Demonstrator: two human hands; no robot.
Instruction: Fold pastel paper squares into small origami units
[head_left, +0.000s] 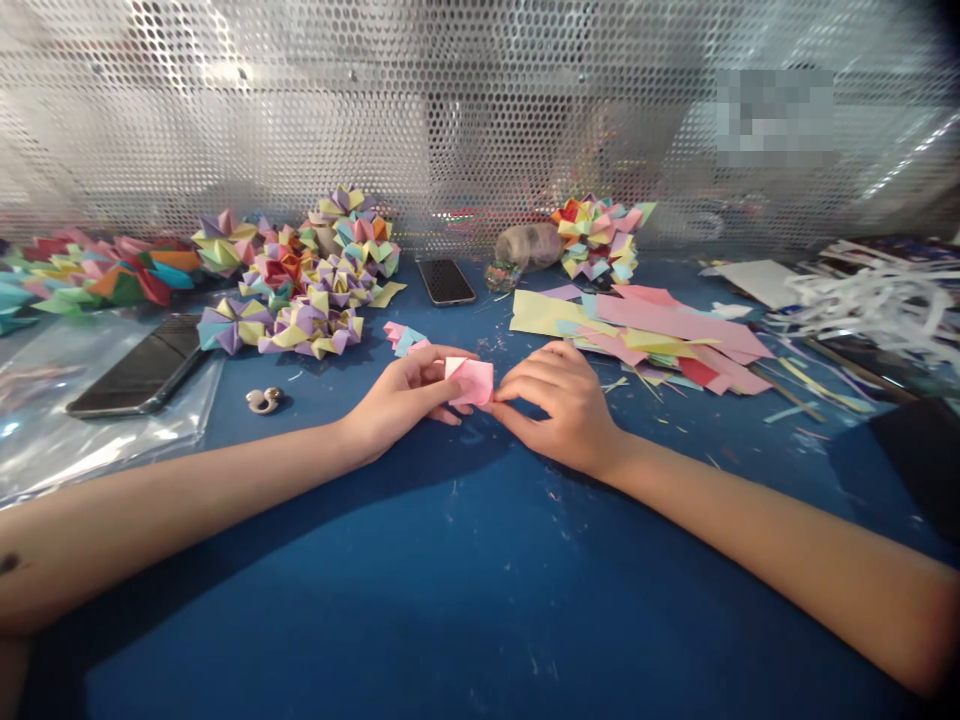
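A small pink folded paper piece (471, 381) sits between both hands just above the blue table (465, 580). My left hand (409, 398) pinches its left side with thumb and fingers. My right hand (559, 402) is curled, its fingertips pinching the paper's right lower corner. A small pink and light-blue folded piece (403, 337) lies on the table just behind my left hand.
Heaps of coloured folded paper units (307, 290) lie at the back left, another cluster (598, 236) at the back centre. Flat paper strips (652, 330) lie right. A phone (445, 281) rests behind, another phone (142, 372) on clear plastic left. White shreds (870, 300) lie far right. A perforated metal wall (450, 120) closes the back.
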